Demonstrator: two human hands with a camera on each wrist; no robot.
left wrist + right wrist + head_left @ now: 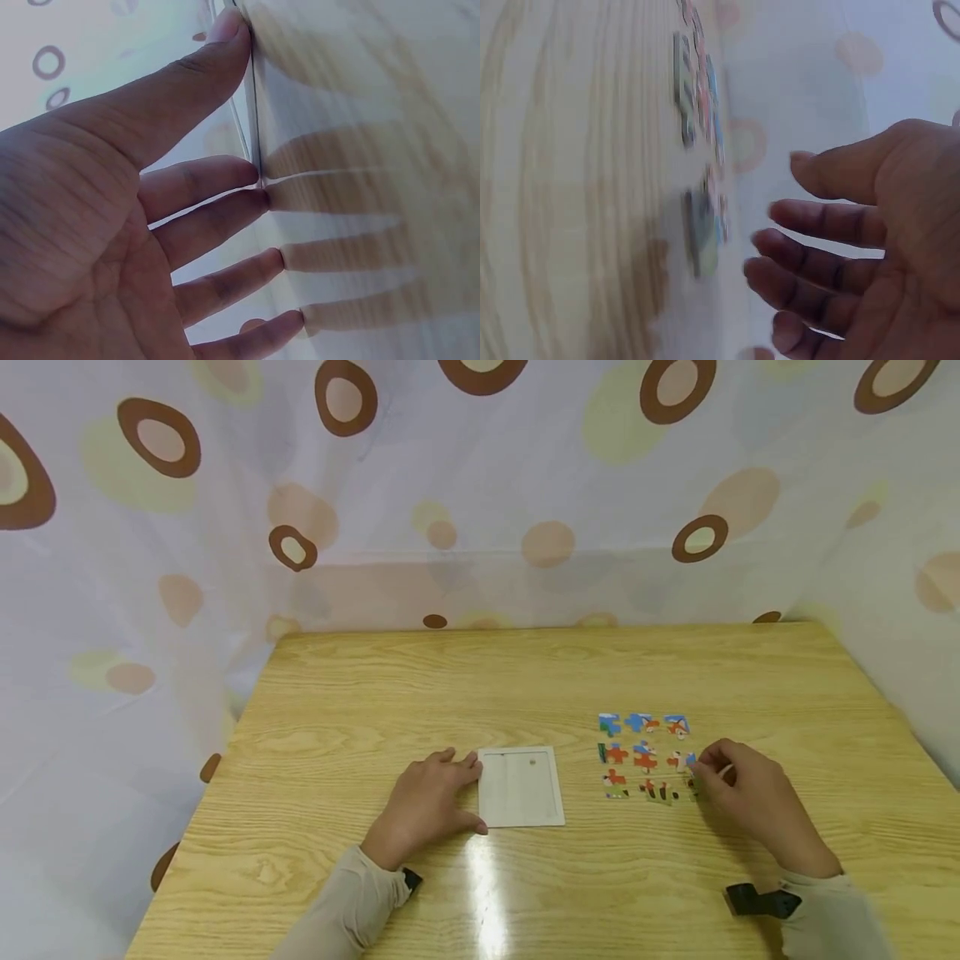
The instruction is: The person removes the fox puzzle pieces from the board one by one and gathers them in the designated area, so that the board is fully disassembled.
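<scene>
A square white puzzle tray [519,789] lies flat on the wooden table. At its left edge rests my left hand [429,800], fingers spread, with the thumb near the tray's lower corner. The left wrist view shows these fingers [217,225] nearly straight, their tips down at the tabletop. Right of the tray, several jigsaw pieces [643,760] with red, blue and green print lie in rows. My right hand [750,793] hovers at the right end of the rows. In the right wrist view its loosely bent fingers [817,262] are apart from the thumb, holding nothing, beside a piece [703,232].
The light wooden table [375,693] reaches back to a white curtain [480,485] with brown and pastel ovals. This curtain also hangs along the left and right sides. Light glares off the tabletop below the tray.
</scene>
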